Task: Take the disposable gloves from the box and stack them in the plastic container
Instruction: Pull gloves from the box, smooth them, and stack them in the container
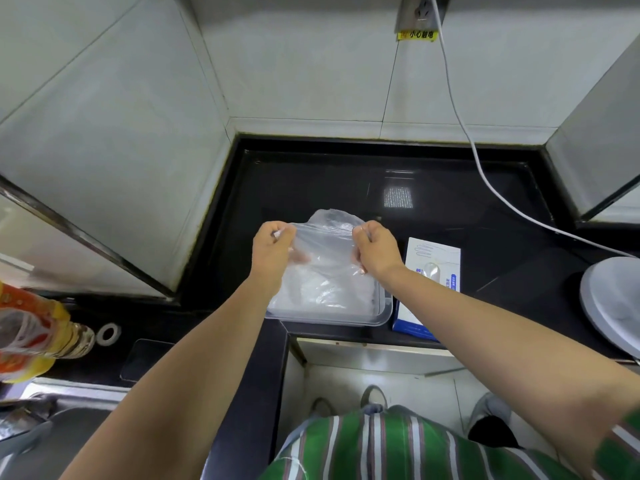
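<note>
Black counter [450, 209] under grey tile carries the plastic container [382, 311], with the glove box [434, 261] just right. Left hand [272, 251] and right hand [375, 249] each pinch one glove [325, 233] stretched above the stacked gloves [325, 289] (placing step, I judge). Next: lower flat, release.

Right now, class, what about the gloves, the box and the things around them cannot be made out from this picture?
1. Head view: number of gloves in the plastic container; the glove pinched by the left hand and right hand covers the pile.
2. Head view: print on the glove box; too small, and the right forearm crosses its near end.
3. Head view: bottle and white round object; cut off by frame edges.
</note>
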Demonstrator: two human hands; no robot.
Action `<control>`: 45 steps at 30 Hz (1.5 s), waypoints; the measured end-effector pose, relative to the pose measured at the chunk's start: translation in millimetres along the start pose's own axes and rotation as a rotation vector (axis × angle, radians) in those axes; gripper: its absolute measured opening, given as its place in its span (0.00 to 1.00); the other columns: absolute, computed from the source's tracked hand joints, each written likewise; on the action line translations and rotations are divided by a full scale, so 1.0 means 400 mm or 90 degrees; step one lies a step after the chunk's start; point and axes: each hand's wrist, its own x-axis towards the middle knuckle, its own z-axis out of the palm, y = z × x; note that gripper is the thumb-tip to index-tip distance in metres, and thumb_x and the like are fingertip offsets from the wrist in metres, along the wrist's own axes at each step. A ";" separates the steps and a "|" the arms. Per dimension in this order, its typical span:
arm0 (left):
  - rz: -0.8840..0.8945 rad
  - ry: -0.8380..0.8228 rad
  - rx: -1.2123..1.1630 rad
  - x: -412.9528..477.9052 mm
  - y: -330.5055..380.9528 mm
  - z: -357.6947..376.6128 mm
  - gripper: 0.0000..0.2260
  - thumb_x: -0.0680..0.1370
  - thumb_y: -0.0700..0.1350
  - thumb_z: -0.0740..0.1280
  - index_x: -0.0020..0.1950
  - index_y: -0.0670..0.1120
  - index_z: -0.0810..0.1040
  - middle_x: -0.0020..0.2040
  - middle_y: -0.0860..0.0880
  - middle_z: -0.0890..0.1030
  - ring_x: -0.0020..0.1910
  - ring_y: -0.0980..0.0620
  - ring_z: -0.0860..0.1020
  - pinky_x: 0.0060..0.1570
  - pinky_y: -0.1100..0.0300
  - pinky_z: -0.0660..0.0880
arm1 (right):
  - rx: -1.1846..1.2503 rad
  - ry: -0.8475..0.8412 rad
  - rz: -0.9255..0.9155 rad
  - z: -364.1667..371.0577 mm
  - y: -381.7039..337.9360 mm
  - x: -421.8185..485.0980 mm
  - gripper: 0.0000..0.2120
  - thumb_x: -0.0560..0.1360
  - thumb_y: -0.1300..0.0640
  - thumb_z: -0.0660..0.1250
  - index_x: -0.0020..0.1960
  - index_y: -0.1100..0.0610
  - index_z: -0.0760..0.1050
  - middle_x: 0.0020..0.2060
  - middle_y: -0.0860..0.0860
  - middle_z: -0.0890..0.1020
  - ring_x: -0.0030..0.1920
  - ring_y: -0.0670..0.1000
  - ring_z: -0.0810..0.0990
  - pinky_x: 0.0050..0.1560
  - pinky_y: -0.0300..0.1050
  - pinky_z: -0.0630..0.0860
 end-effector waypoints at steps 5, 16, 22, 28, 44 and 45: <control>0.098 0.031 0.242 0.018 -0.008 -0.005 0.06 0.81 0.48 0.63 0.51 0.45 0.72 0.39 0.50 0.74 0.33 0.57 0.70 0.30 0.65 0.69 | -0.074 0.030 0.005 0.008 0.019 0.007 0.09 0.84 0.56 0.57 0.52 0.61 0.72 0.31 0.54 0.80 0.24 0.48 0.73 0.30 0.43 0.76; 0.170 -0.097 0.646 0.028 -0.066 0.021 0.12 0.83 0.49 0.58 0.63 0.45 0.71 0.46 0.44 0.79 0.39 0.52 0.76 0.30 0.67 0.66 | -0.257 0.110 -0.280 -0.001 0.005 0.015 0.13 0.73 0.65 0.67 0.55 0.54 0.75 0.49 0.49 0.75 0.47 0.46 0.73 0.50 0.38 0.71; 0.157 -0.117 0.690 0.049 -0.109 0.058 0.16 0.83 0.51 0.59 0.68 0.47 0.67 0.54 0.45 0.80 0.47 0.49 0.80 0.38 0.66 0.71 | -0.392 -0.227 -0.040 0.060 0.071 0.019 0.16 0.78 0.63 0.66 0.64 0.53 0.71 0.52 0.54 0.78 0.49 0.51 0.77 0.50 0.40 0.75; 0.187 -0.150 0.855 0.057 -0.111 0.051 0.21 0.80 0.44 0.65 0.72 0.47 0.66 0.60 0.45 0.78 0.55 0.48 0.79 0.50 0.60 0.76 | -0.555 -0.358 0.092 0.083 0.129 0.045 0.37 0.75 0.58 0.71 0.76 0.49 0.55 0.64 0.57 0.68 0.60 0.58 0.74 0.51 0.44 0.71; -0.182 -0.313 0.762 0.067 -0.194 0.099 0.41 0.78 0.43 0.67 0.79 0.51 0.40 0.73 0.39 0.62 0.63 0.41 0.73 0.52 0.54 0.76 | -0.571 -0.404 0.147 0.092 0.164 0.067 0.56 0.69 0.67 0.76 0.78 0.43 0.40 0.66 0.55 0.61 0.42 0.53 0.75 0.32 0.40 0.75; -0.170 -0.318 0.763 0.070 -0.200 0.087 0.43 0.77 0.43 0.69 0.79 0.51 0.40 0.74 0.40 0.60 0.64 0.41 0.72 0.55 0.53 0.76 | -0.569 -0.403 0.149 0.091 0.166 0.068 0.57 0.69 0.67 0.76 0.79 0.43 0.38 0.68 0.54 0.60 0.42 0.53 0.75 0.34 0.41 0.76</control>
